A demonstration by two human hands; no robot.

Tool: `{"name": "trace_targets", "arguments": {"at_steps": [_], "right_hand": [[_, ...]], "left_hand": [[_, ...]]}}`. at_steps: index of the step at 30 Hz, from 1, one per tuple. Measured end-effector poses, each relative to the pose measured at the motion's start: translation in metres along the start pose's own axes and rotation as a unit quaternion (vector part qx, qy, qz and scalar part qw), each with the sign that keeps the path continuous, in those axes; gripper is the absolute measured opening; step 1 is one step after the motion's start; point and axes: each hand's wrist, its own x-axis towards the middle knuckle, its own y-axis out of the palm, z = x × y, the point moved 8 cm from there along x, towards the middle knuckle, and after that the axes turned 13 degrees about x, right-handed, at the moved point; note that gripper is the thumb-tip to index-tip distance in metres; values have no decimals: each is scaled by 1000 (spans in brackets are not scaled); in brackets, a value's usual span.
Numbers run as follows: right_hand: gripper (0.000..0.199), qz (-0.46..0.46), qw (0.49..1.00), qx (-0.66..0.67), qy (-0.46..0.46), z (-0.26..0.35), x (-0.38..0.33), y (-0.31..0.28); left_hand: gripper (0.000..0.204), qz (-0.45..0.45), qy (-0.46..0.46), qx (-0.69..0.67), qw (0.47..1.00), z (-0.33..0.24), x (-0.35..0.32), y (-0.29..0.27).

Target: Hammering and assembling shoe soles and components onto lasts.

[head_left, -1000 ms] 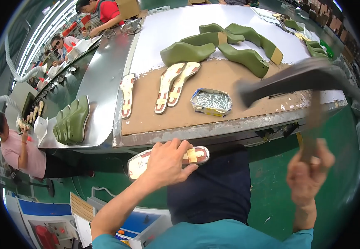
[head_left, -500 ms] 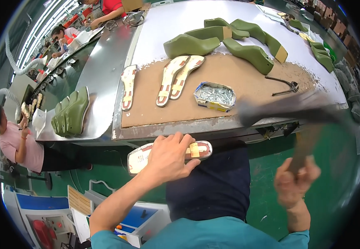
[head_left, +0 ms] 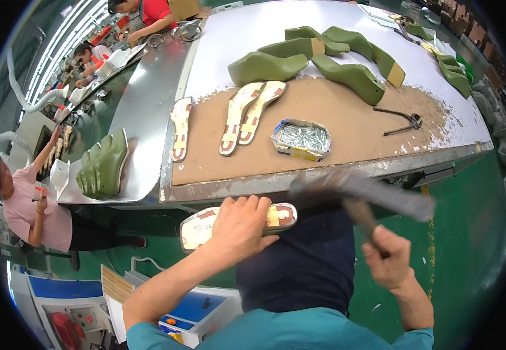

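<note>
My left hand [head_left: 238, 226] is wrapped over the middle of a shoe last [head_left: 200, 228], which lies sole up above my lap with a cream and brown insole [head_left: 280, 215] on its bottom. My right hand [head_left: 388, 256] grips a hammer [head_left: 361, 216] by its handle. The hammer's head is blurred by motion and hangs to the right of the last, below the table's front edge. On the table beyond, a small box of nails [head_left: 301, 140] stands near that edge. Three insoles [head_left: 241, 119] lie left of it, and a pair of pincers [head_left: 404, 121] lies to its right.
Several green shoe lasts [head_left: 267, 69] lie at the back of the table [head_left: 218, 169]. More green lasts [head_left: 104, 160] stand on a metal counter [head_left: 142, 111] at the left. A co-worker in pink [head_left: 40, 204] stands beside it, and others sit farther back.
My right hand has swung the hammer left and inward, bringing its head nearer the last. My left hand stays on the last. The co-worker in pink has stretched an arm toward the counter.
</note>
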Motion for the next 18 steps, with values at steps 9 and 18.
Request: {"name": "trace_targets", "arguments": {"at_steps": [9, 18], "right_hand": [[40, -71, 954, -288, 50, -61, 19, -65], [31, -122, 910, -391, 64, -115, 50, -121]], "left_hand": [[70, -74, -192, -313, 927, 96, -25, -76], [43, -436, -416, -304, 738, 321, -154, 54]]}}
